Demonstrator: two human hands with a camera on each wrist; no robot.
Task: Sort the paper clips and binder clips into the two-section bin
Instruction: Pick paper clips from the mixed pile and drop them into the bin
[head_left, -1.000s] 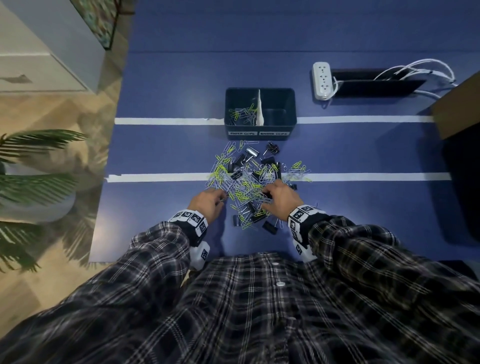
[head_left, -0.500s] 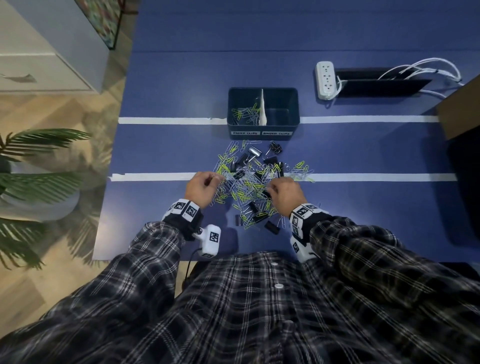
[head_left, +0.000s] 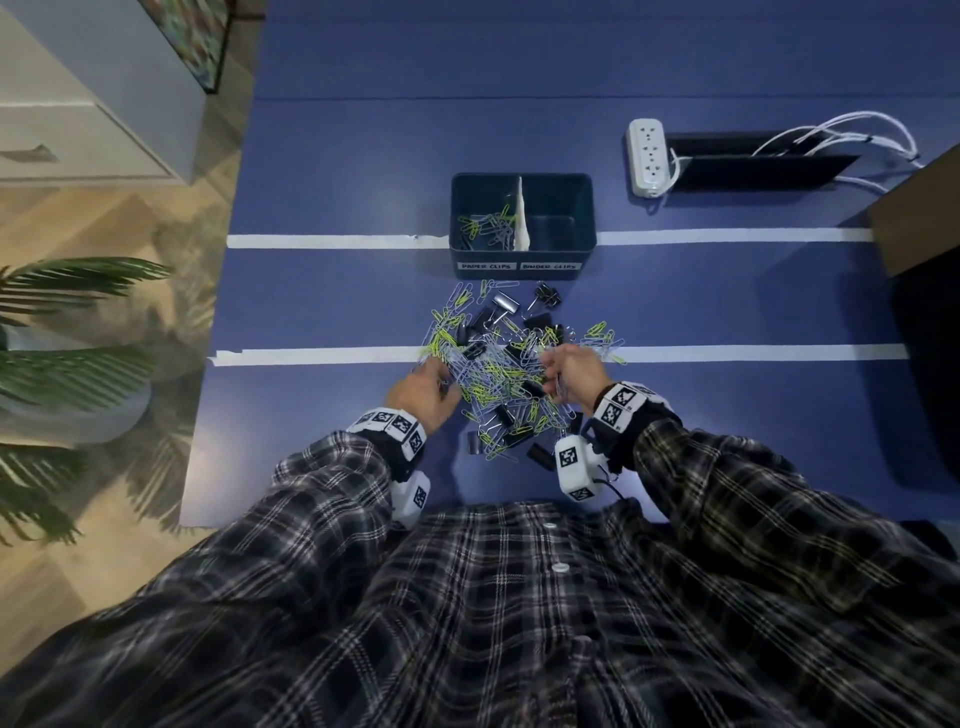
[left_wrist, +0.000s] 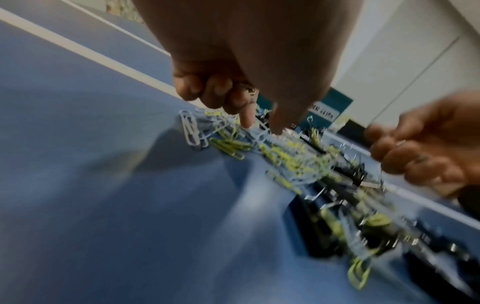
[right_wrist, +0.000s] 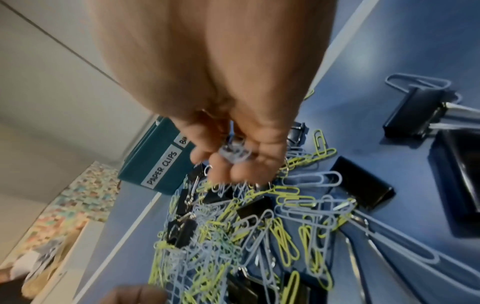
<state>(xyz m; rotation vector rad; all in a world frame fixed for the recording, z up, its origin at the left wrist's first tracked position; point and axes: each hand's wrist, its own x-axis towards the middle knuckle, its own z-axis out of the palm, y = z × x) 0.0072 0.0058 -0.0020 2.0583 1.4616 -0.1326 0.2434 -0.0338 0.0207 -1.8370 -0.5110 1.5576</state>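
A mixed pile of yellow and pale blue paper clips and black binder clips lies on the blue table, in front of the dark two-section bin. The bin's left section, labelled PAPER CLIPS, holds several paper clips; its right section looks bare. My left hand is at the pile's left edge, its fingers curled, with index and thumb pinching clips in the pile. My right hand hovers over the pile's right side, with its fingers curled round pale blue paper clips.
Two white tape lines cross the table. A white power strip and a black cable tray sit at the back right, a cardboard box at the right edge. A plant and a cabinet stand off the table's left side.
Both hands have moved a little away from my body along the pile. The right hand has lifted and turned with clips in its fingers.
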